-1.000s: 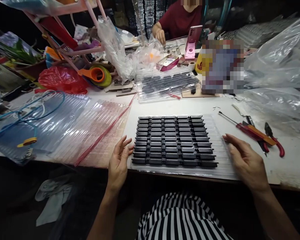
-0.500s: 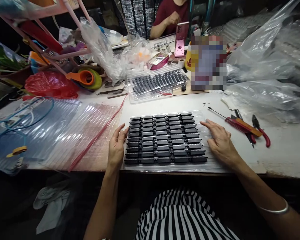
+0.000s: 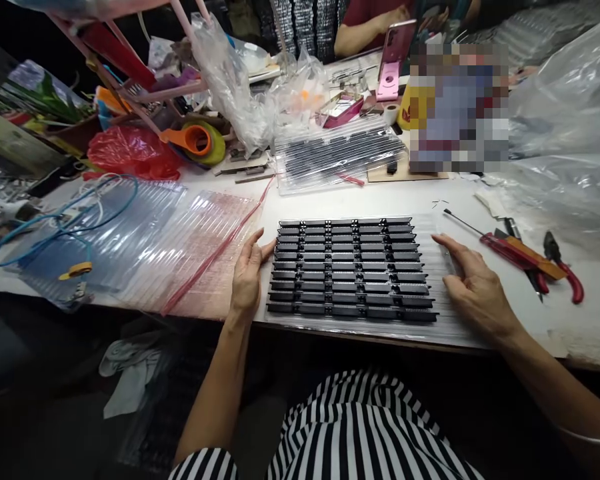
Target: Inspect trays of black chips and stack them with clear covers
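Observation:
A clear ribbed plastic tray [image 3: 450,313] lies on the table in front of me, filled with rows of black, comb-edged slotted parts [image 3: 345,275]. Against the tray's left edge is my left hand [image 3: 249,277], thumb towards the tray and fingers stretched, not wrapped round anything visible. My right hand [image 3: 473,283] rests at the tray's right side, its index finger extended and thumb apart from it. Parts of the fingers on both hands are hidden.
Behind sits another clear tray of black parts [image 3: 340,157]. Empty-looking clear ribbed sheets [image 3: 145,233] lie left with a red strap [image 3: 215,257] and blue cable [image 3: 65,220]. Red-handled pliers [image 3: 563,267] and a screwdriver [image 3: 490,240] lie right. Across the table, a person's forearm [image 3: 365,33] shows.
The view has swung left, so everything appears further right. Both hands stay at the tray's sides, and the tray keeps about the same place on the table.

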`<state>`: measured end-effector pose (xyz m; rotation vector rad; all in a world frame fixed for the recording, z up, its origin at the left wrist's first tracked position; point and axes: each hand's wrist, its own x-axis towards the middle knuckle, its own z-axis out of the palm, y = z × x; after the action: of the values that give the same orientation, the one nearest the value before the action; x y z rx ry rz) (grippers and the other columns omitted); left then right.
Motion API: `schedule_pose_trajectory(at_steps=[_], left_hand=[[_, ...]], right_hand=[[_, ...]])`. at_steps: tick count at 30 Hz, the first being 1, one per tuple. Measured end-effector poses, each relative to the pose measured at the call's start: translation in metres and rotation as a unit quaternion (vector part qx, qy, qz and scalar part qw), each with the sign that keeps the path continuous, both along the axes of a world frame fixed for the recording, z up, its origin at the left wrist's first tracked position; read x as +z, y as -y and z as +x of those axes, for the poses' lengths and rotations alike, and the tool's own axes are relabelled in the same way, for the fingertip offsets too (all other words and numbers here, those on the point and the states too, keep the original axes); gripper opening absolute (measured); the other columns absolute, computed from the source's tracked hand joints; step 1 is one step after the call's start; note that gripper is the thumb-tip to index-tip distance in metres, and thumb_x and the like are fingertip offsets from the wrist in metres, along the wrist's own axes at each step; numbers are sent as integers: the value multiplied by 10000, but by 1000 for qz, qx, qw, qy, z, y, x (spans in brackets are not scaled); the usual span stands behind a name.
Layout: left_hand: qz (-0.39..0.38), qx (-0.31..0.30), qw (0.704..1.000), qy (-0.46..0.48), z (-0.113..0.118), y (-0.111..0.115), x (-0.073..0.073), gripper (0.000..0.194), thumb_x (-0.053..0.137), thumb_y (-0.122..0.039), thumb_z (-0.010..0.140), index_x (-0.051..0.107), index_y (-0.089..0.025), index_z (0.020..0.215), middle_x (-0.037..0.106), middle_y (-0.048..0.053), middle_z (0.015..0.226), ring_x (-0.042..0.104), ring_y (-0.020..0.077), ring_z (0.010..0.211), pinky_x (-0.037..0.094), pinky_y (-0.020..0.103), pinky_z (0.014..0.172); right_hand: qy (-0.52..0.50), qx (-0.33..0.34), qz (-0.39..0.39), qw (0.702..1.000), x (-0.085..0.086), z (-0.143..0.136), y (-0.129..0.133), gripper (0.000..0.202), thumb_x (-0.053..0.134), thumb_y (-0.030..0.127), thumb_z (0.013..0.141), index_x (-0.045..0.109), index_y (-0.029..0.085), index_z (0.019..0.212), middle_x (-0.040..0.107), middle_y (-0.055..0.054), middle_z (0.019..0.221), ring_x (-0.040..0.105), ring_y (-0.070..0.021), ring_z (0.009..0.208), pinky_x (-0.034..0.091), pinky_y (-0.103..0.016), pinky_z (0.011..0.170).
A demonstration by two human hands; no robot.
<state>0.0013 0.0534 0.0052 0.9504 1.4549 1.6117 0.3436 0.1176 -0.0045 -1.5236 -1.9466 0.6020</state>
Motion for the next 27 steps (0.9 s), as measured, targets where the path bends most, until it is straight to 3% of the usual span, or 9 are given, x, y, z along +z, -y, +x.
schedule_pose_trajectory(at_steps=[3, 6, 9, 11, 15, 19, 22, 25, 27], left_hand=[[-39, -49, 996, -67, -7, -6, 5, 517, 518, -437, 884, 447, -239, 1356, 659, 90, 1194, 549, 232, 1192, 381, 391, 1025], [-43, -69, 979, -187, -11, 0, 20, 500, 608, -367, 829, 511, -261, 1308, 531, 79, 1361, 437, 257, 1291, 323, 413, 1066], [-12, -55, 921, -385, -5, 22, 33, 276, 613, -315, 822, 660, -275, 1091, 560, 59, 1268, 446, 269, 1234, 315, 439, 1053], [6, -103, 872, -478, 3, 38, 34, 152, 587, -305, 840, 699, -277, 939, 605, 54, 1071, 519, 253, 1081, 394, 411, 959], [32, -138, 827, -544, 14, 50, 18, 159, 579, -338, 838, 679, -281, 948, 598, 55, 933, 524, 253, 927, 438, 396, 815], [92, -120, 800, -580, 15, 35, 4, 164, 565, -395, 838, 663, -276, 894, 592, 53, 902, 529, 251, 865, 432, 385, 758], [121, -139, 774, -606, 14, 25, 4, 148, 564, -382, 842, 647, -269, 887, 602, 53, 896, 540, 245, 846, 429, 367, 731], [117, -162, 754, -625, 10, 20, 10, 131, 546, -369, 851, 622, -263, 866, 618, 51, 893, 554, 247, 829, 436, 363, 716], [118, -163, 763, -615, 6, 19, 17, 152, 538, -398, 846, 603, -262, 864, 633, 52, 911, 581, 256, 843, 455, 375, 735]], right_hand=[[63, 31, 14, 997, -2, -3, -11, 659, 409, 123, 739, 435, 324, 1367, 479, -74, 1395, 383, -350, 1306, 334, -672, 981], [75, 49, 9, 996, -1, -1, -15, 634, 410, 147, 762, 420, 277, 1382, 465, -83, 1408, 379, -344, 1312, 335, -651, 1002], [27, 38, 3, 999, 0, 6, -5, 577, 438, 215, 810, 418, 248, 1386, 484, -76, 1394, 424, -296, 1290, 356, -530, 1057], [-10, 18, 17, 1000, 0, 11, 10, 507, 443, 267, 848, 452, 228, 1354, 512, -85, 1362, 459, -276, 1260, 372, -489, 1058], [-8, -6, 81, 997, 0, 12, 44, 355, 398, 289, 911, 560, 202, 1214, 603, -108, 1217, 520, -263, 1159, 401, -491, 1015], [87, 12, 68, 994, 6, 9, 66, 427, 498, 376, 904, 482, 248, 1312, 584, -98, 1251, 515, -292, 1125, 447, -518, 932], [114, 48, 55, 991, 12, 8, 72, 590, 603, 356, 854, 381, 269, 1393, 557, -101, 1257, 520, -286, 1092, 476, -496, 909], [113, 52, 60, 990, 15, 0, 67, 563, 626, 253, 839, 426, 203, 1363, 587, -122, 1126, 543, -273, 1020, 511, -450, 875], [114, 52, 73, 989, 16, -7, 60, 514, 631, 246, 834, 478, 153, 1316, 603, -136, 1069, 557, -279, 988, 522, -446, 859]])
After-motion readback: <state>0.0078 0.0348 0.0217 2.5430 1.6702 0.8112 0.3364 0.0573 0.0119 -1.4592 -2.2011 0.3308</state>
